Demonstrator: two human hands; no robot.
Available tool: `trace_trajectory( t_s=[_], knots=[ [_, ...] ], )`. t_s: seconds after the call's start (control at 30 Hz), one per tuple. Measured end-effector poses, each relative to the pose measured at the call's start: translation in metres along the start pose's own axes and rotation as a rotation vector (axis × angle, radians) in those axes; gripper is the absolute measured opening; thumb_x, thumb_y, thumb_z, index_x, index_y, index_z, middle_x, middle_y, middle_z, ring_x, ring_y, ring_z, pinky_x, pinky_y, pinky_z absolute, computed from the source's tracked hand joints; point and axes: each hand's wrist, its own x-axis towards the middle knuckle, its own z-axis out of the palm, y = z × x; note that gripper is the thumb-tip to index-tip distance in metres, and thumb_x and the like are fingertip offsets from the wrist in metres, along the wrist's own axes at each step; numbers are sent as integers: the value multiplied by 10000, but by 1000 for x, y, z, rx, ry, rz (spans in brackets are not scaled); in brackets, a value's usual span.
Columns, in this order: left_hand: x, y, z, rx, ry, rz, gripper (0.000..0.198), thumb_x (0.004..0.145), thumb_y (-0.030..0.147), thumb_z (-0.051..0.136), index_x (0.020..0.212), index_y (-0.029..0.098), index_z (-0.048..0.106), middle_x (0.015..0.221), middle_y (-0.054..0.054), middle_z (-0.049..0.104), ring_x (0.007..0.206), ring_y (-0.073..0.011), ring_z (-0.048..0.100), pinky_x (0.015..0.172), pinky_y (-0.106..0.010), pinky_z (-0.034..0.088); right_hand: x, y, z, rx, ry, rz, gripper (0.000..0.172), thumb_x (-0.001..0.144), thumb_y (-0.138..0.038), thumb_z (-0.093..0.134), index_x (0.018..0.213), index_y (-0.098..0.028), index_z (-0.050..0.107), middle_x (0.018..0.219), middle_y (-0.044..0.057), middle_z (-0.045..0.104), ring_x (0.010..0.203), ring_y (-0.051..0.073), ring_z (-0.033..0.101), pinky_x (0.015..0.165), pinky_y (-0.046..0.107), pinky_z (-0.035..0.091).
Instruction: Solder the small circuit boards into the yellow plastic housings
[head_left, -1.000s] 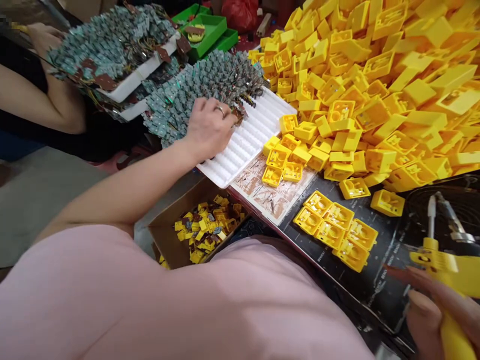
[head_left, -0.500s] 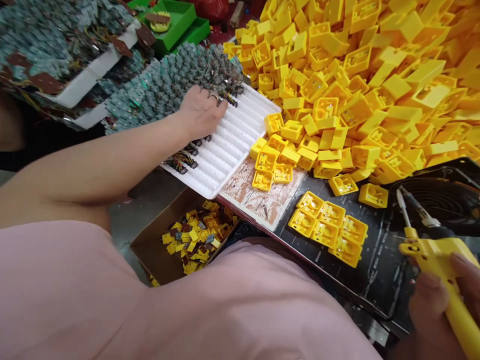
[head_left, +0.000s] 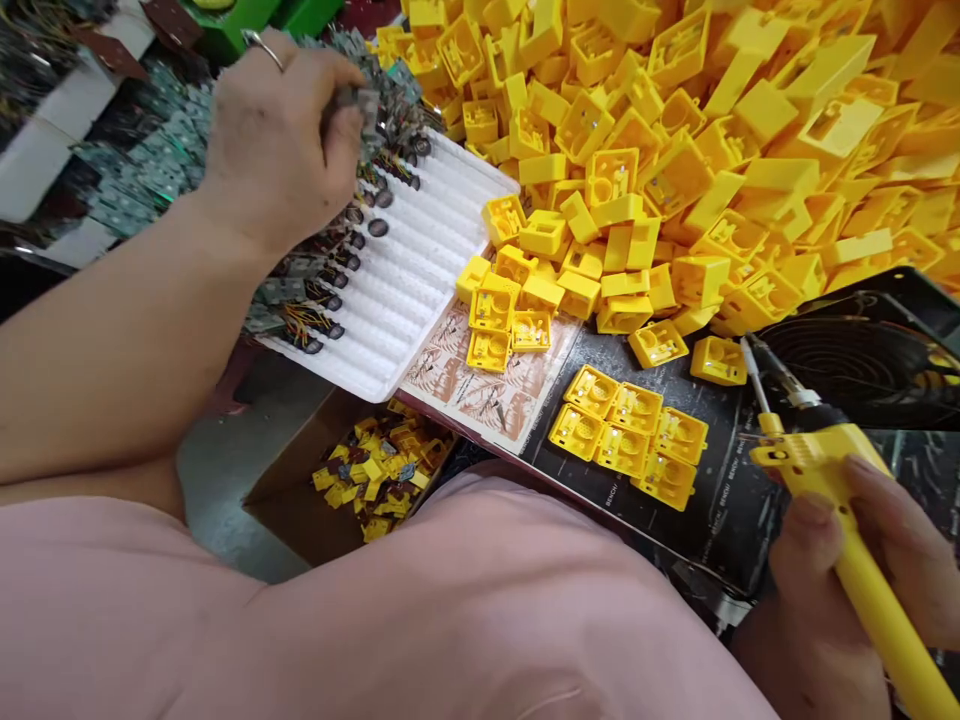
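My left hand, a ring on one finger, is closed over the left part of a white ribbed foam tray. Between thumb and forefinger it pinches a small grey-green circuit board, partly hidden by the fingers. Rows of similar wired boards with round black ends lie on the tray beneath. At the right, my right hand is wrapped around a yellow soldering gun, its metal tips pointing up and left. Several open yellow plastic cases lie grouped on the black mat, left of the gun.
A large heap of yellow cases covers the back right. A black fan stands behind the soldering gun. Below the table edge, a cardboard box holds yellow pieces and boards. Green trays sit at the back left.
My left hand has risen toward the camera from the rows on the tray, now pinching a board. The soldering gun stays in my right hand. The view has shifted slightly.
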Motion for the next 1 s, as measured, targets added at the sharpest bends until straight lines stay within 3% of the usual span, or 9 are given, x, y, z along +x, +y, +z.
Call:
trace_trajectory(
  t_s=[0.1,0.2,0.3,0.43,0.57,0.7,0.8,0.9,1.0],
  knots=[
    [5,24,2,-283,42,10,419,1085,327,521,1460,172,624,1356,-60,700,1266,-235,643,1179,-443,508,9,-10,7,103,56,-94,468,860,-312,825,1322,-362,765,953,32,807,619,234,682,529,386,493],
    [10,55,10,-649,-131,-137,469,1041,153,588,1507,186,553,1378,-71,668,827,-107,642,775,-326,642,16,-19,9,170,33,-156,542,837,-220,846,1357,-331,746,988,33,822,620,215,692,529,368,490],
    [7,76,15,-977,-347,-200,467,1085,160,536,1546,194,465,1507,-144,563,638,-22,521,463,-184,493,16,-24,6,176,-11,-137,573,838,-198,852,1382,-325,728,1020,39,823,703,236,731,600,378,528],
    [-19,90,10,-1267,-377,-53,448,1054,129,548,1500,136,502,1529,-168,567,712,-14,599,519,-129,508,13,-38,4,234,-11,-22,557,867,-178,843,1385,-343,722,1074,33,805,718,188,692,597,344,505],
    [-67,113,15,-1457,-455,14,501,954,218,652,1447,159,581,1447,-116,648,889,-121,708,669,-247,641,15,-56,2,378,-14,68,530,912,-267,840,1401,-408,691,1133,-4,746,778,146,658,629,307,505],
    [-113,131,42,-1243,-531,183,492,972,257,579,1462,213,577,1409,-121,667,879,-159,739,646,-283,658,18,-63,-3,414,-93,46,466,1002,-424,729,1456,-342,660,1115,36,732,796,168,674,633,318,532],
    [-129,131,50,-904,-426,342,499,997,226,521,1492,191,577,1588,-189,532,1075,-229,747,763,-339,671,17,-63,-3,408,-119,56,475,1013,-474,699,1445,-276,679,1041,59,749,703,161,635,544,304,482],
    [-133,129,36,-528,-332,514,448,1041,250,501,1472,189,608,1553,-183,580,1154,-285,740,827,-383,652,15,-60,-1,384,-53,68,504,1016,-577,651,1401,-257,715,968,61,753,664,156,598,521,302,437],
    [-131,133,13,-170,-243,619,348,1057,277,530,1349,191,698,1395,-146,707,889,-252,769,585,-308,527,14,-52,-1,371,13,29,514,1027,-645,575,1353,-284,742,992,61,763,722,175,630,567,320,458]
  ],
)
